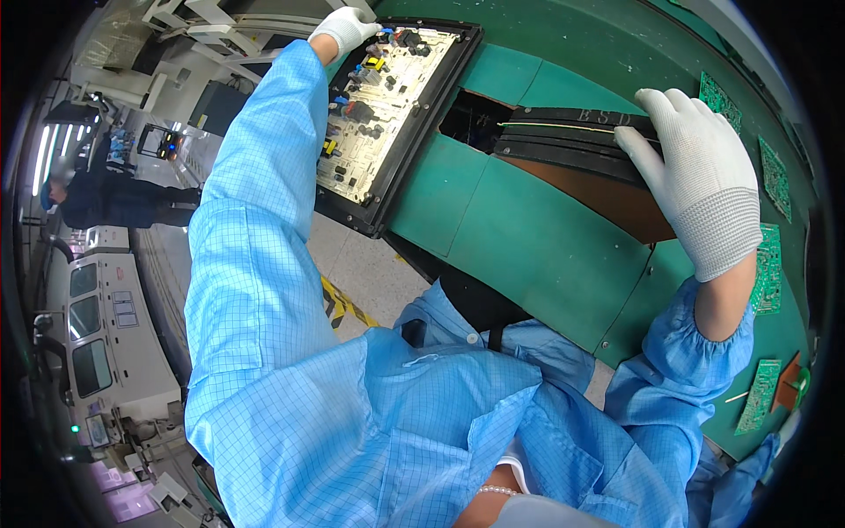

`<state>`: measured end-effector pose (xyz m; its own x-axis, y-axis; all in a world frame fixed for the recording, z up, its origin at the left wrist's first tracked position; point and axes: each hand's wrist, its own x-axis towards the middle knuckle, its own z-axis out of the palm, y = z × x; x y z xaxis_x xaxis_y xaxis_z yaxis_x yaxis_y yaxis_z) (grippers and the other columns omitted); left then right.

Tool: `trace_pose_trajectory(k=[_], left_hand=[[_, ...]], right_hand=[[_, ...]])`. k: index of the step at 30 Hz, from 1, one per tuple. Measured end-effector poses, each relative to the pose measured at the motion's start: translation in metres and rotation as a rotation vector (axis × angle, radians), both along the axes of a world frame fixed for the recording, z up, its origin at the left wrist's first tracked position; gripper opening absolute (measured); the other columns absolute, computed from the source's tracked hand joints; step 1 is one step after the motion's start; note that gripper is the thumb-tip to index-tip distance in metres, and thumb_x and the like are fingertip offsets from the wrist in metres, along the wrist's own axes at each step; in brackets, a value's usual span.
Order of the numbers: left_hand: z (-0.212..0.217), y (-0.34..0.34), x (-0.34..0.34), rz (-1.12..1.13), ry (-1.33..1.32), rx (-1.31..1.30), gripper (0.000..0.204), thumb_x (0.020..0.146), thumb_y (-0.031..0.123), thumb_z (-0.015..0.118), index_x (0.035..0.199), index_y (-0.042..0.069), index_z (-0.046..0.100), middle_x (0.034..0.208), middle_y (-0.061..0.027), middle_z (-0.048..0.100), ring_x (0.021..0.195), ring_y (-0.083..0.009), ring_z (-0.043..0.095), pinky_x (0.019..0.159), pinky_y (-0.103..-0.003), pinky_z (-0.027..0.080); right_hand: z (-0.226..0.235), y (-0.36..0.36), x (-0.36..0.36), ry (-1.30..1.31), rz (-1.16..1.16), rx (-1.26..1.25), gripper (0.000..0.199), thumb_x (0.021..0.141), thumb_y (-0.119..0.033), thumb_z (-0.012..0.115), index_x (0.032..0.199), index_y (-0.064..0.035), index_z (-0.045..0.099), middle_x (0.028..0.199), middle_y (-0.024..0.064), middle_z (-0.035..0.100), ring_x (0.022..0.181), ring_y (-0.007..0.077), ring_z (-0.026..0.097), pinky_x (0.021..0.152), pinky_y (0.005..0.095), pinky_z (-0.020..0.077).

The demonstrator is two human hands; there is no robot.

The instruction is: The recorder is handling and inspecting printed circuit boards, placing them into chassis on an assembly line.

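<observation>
My left hand (pixel 346 33), in a white knit glove, is at the far left corner of a black-framed tray (pixel 429 132). Its fingers are bent at the tray's edge, their tips partly hidden. The tray holds a cream-coloured board (pixel 378 114) with black, blue and yellow electronic parts. To the right, my gloved right hand (pixel 695 163) grips the right end of a stack of black frames (pixel 563 132), thumb on the near side and fingers on the far side. A thin pale edge shows between these frames, which stand over an opening in the green bench.
The green bench (pixel 528 238) has a dark cutout (pixel 471 119) between tray and frames. Several green circuit boards (pixel 767 268) lie along the right side. At the left are a walking person (pixel 114 194), a large white machine (pixel 110 326), and yellow-black floor tape (pixel 345 304).
</observation>
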<state>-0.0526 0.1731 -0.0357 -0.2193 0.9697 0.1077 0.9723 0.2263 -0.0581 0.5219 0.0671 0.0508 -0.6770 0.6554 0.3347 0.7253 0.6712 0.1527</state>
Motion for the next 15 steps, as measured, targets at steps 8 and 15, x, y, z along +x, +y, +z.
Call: trace_pose_trajectory(k=[8, 15], left_hand=[[0.013, -0.007, 0.047, 0.021, -0.019, 0.091, 0.057, 0.086, 0.043, 0.071, 0.116, -0.006, 0.069, 0.11, -0.0268, 0.071, 0.104, -0.0385, 0.069, 0.092, -0.042, 0.054], [0.032, -0.008, 0.078, 0.164, -0.154, -0.02, 0.055, 0.083, 0.038, 0.068, 0.116, -0.006, 0.071, 0.114, -0.0268, 0.072, 0.107, -0.0381, 0.07, 0.094, -0.043, 0.054]], right_hand=[[-0.001, 0.0, 0.001, -0.013, -0.003, 0.009, 0.033, 0.096, -0.03, 0.067, 0.116, -0.0037, 0.065, 0.096, 0.0136, 0.065, 0.094, 0.0316, 0.066, 0.086, 0.0413, 0.0522], [-0.001, 0.001, 0.003, -0.007, -0.004, 0.004, 0.034, 0.095, -0.03, 0.067, 0.116, -0.0033, 0.065, 0.096, 0.0139, 0.065, 0.094, 0.0315, 0.066, 0.086, 0.0412, 0.0525]])
